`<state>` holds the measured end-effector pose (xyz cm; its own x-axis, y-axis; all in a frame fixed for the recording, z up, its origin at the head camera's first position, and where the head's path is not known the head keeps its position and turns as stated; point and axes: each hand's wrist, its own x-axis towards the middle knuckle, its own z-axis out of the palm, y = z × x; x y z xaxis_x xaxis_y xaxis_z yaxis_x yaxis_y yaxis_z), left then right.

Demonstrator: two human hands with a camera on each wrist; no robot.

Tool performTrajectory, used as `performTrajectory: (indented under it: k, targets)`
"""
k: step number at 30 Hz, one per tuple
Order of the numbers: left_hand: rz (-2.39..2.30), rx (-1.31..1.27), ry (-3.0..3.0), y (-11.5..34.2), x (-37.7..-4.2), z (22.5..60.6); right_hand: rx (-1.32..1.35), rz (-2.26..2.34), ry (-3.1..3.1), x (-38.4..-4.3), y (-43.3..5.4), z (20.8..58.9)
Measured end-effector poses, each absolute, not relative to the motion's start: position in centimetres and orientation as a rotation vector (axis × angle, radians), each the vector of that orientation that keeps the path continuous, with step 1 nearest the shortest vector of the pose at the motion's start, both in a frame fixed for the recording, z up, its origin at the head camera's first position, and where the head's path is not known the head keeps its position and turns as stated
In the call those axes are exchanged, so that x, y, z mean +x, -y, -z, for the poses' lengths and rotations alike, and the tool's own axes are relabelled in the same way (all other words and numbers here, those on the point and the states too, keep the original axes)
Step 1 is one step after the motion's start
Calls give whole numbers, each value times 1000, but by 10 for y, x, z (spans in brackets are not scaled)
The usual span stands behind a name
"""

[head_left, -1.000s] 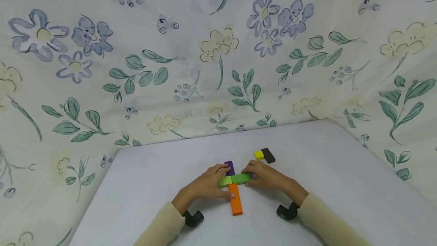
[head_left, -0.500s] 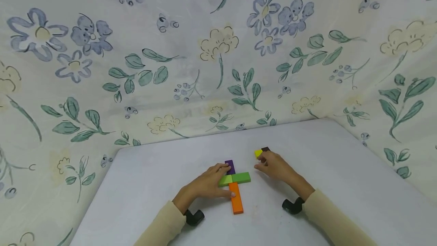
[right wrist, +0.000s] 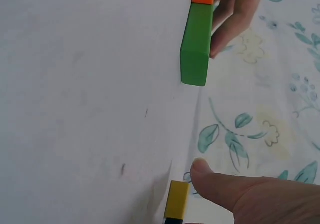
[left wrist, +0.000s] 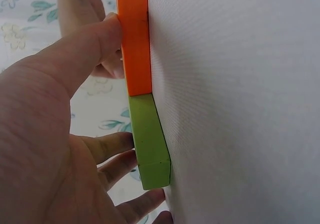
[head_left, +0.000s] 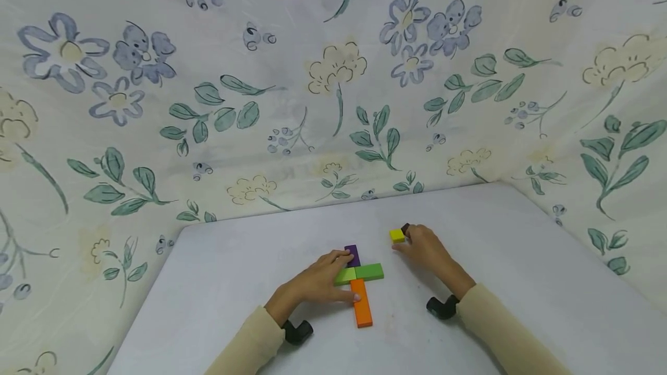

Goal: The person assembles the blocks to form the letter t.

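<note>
My left hand (head_left: 315,281) rests spread over the joined blocks. Its thumb touches the long orange block (head_left: 362,304), and its fingertips lie at the purple block (head_left: 353,256) and the light green block (head_left: 345,276). A darker green block (head_left: 369,272) extends right from the light green one. Farther back, my right hand (head_left: 426,250) reaches over the dark brown block (head_left: 405,228), covering most of it. Its thumb (right wrist: 215,184) is extended beside the small yellow block (head_left: 397,236), which adjoins the brown one; the other fingers are hidden in the right wrist view.
The blocks lie on a white table (head_left: 250,247) whose back edge meets a floral cloth (head_left: 292,85). Black wrist-worn devices sit under both wrists, the left device (head_left: 298,333) and the right device (head_left: 442,308) close above the tabletop.
My right hand has left the darker green block and moved back and right to the yellow and brown blocks. My left hand has stayed on the joined blocks.
</note>
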<state>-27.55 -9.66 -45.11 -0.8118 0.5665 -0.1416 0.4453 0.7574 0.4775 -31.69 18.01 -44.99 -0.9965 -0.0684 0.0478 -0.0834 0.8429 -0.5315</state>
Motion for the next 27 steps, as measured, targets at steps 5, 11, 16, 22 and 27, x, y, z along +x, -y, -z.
performTrajectory:
  k: [5,11,16,22,27]
  targets:
    - [-611,772,-2681,96,-275,452,119,-816,2969,-326,-177,458]
    - [-609,775,-2684,96,-275,451,111,-766,2939,-332,-175,465]
    - [-598,771,-2689,97,-276,451,80,-795,2919,-330,-172,463]
    - [-603,773,-2690,98,-276,452,62,-797,2917,-328,-170,461]
    - [-634,784,-2676,99,-276,453,63,-797,2927,-327,-171,461]
